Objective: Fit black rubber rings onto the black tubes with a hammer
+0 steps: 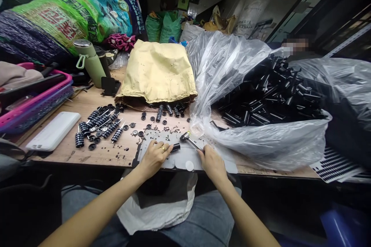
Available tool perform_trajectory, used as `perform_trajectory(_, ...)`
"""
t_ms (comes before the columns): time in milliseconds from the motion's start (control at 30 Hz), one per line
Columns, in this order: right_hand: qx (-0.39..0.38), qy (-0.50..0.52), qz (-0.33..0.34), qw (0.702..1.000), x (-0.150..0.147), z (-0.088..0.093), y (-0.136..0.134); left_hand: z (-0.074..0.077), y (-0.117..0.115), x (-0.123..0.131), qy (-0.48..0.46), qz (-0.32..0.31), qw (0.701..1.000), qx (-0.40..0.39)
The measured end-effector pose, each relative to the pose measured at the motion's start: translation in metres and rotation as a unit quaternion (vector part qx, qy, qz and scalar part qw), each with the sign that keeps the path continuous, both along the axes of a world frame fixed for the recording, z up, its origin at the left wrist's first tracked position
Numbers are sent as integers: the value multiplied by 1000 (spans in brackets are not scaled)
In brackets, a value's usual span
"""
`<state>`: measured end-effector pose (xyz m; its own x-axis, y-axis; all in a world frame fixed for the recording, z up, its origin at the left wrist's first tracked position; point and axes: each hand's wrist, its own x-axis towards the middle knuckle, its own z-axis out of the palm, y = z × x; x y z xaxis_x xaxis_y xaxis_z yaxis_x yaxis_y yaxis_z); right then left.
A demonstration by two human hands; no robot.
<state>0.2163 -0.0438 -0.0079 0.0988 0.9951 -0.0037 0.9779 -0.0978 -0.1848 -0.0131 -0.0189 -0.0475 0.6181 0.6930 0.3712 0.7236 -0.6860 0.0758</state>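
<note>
My left hand [155, 156] pinches the light, rigid-looking tube [175, 147] at its end; my right hand [211, 164] grips the hammer [189, 141] by its slim handle.

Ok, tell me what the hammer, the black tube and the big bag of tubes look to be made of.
The hammer in the right hand: metal, probably steel; head and shaft gleam silver. The black tube in the left hand: dark and smooth, likely plastic, though coated metal is possible. The big bag: thin clear plastic film, see-through, crinkled, glossy.
</note>
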Motion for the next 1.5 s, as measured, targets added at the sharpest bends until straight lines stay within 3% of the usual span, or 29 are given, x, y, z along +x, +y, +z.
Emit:
perform_trajectory(133,5,156,17,988,-6,11,-25,5,1,-3,29,9,999,16)
perform_trajectory(267,-48,142,35,988,-22,11,-34,3,-1,0,45,25,999,9)
perform_trajectory(333,-66,148,42,986,-29,20,-32,0,-6,9,44,37,998,3)
perform_trajectory(467,9,246,65,967,-49,48,-31,-5,-21,33,25,62,997,-27)
perform_trajectory(533,8,236,108,966,-64,50,-32,-9,-26,40,21,70,997,-41)
perform_trajectory(633,-65,146,179,971,-81,38,-29,-14,-25,42,13,56,998,-39)
perform_trajectory(700,-97,119,191,969,-84,31,-25,-14,-21,41,-4,39,998,-45)
perform_trajectory(833,-62,126,141,980,-64,33,-13,-1,-18,40,-37,66,990,-118)
perform_trajectory(967,-39,26,62,997,-28,21,-2,28,-8,33,-34,47,982,-181)
perform_trajectory(1033,-30,-30,32,999,-14,6,1,43,18,27,-64,110,973,-191)
perform_trajectory(1100,-5,-67,24,997,-7,-7,4,54,58,22,-95,228,954,-168)
perform_trajectory(1167,36,-76,42,996,-2,-12,9,57,97,21,-58,327,928,-166)
perform_trajectory(1267,104,-58,47,992,12,-3,32,51,131,25,-29,367,910,-189)
perform_trajectory(1400,147,-46,-27,988,52,22,84,48,119,20,-8,347,922,-173)
perform_trajectory(1500,116,-22,-10,993,76,29,112,62,90,4,-22,299,942,-149)
